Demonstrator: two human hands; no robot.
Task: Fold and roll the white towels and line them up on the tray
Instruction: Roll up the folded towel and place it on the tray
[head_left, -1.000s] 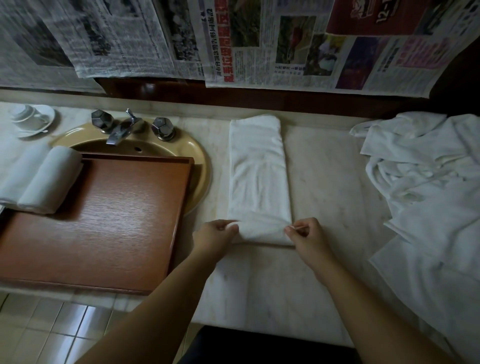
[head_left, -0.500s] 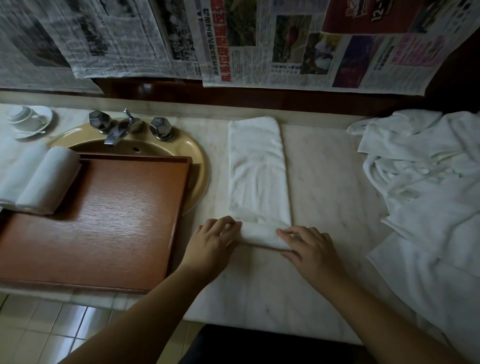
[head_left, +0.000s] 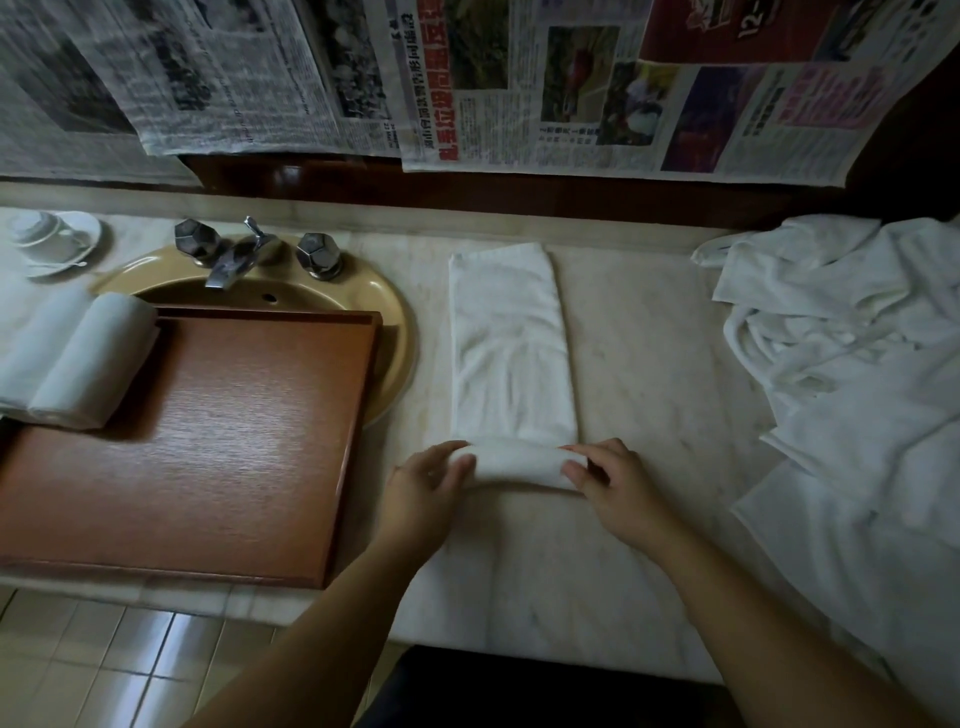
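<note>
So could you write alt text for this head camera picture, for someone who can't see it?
Two hands, left hand and right hand, roll the near end of a folded white towel on a marble counter. A wooden tray over the sink holds one rolled towel; unfolded towels are heaped on the right.

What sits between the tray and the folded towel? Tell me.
In the head view, only the sink's right rim and bare marble counter lie between the tray and the folded towel.

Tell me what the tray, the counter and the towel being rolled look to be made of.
Tray: wood or wood veneer, reddish-brown, visible grain, satin sheen.
Counter: pale polished stone, probably marble, with faint veining.
Towel: white terry-like cloth, matte, softly creased.
</note>
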